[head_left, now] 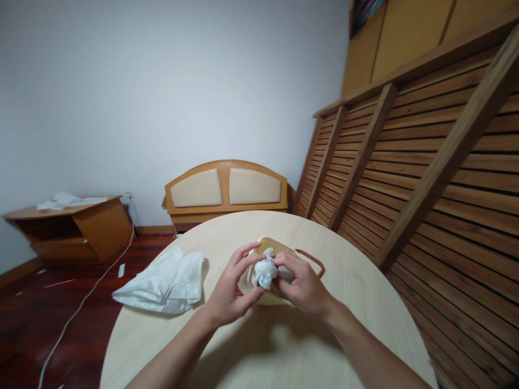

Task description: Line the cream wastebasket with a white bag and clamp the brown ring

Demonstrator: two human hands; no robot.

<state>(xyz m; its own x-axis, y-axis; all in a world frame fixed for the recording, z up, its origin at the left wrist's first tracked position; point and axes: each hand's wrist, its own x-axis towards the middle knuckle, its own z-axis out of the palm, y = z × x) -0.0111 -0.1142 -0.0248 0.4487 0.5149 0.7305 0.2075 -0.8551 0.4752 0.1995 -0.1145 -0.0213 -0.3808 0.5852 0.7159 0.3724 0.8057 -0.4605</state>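
Note:
Between my two hands is a crumpled white bundle [265,272], which looks like thin paper or plastic. My left hand [235,281] curves round its left side, with thumb and fingers touching it. On the other side, my right hand [302,283] pinches the bundle's right edge with bent fingers. Below and behind the bundle stands a yellowish container [279,247] with a brown handle [318,260] sticking out to the right. The hands hide much of this container, so its full shape cannot be made out.
A white bag [166,283] lies on the left of the round pale table [365,324]. Beyond the table stands a padded headboard [227,189]. Slatted wooden panels [389,162] lean at the right. A low cabinet [97,227] and a white cable [87,297] are at the left.

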